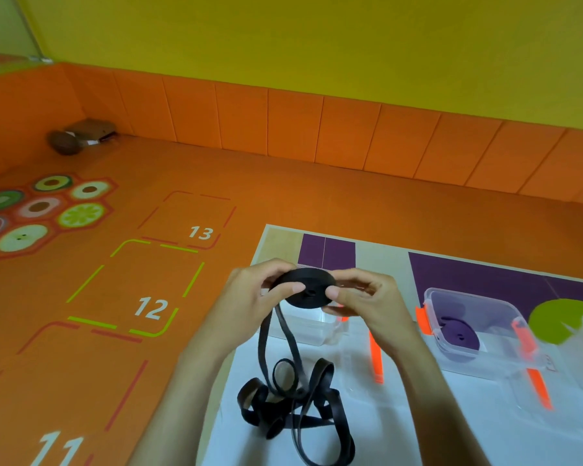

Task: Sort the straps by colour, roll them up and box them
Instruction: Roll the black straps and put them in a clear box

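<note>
A black strap, partly wound into a flat roll (307,288), is held above the table between both hands. My left hand (256,294) grips the roll's left edge with thumb on its face. My right hand (364,297) pinches its right edge. The unrolled tail hangs down into a loose black tangle (293,405) on the white table (418,432). A purple rolled strap (460,334) lies inside a clear plastic box (478,327) with orange clips to the right. Another clear box (312,326) sits right under the roll.
Clear lids with orange clips (375,358) lie on the table between the boxes. A green disc shape (566,319) and purple panels mark the table's far right. Orange floor with numbered squares 11 to 13 (150,307) spreads to the left. A brown object (78,136) sits in the far corner.
</note>
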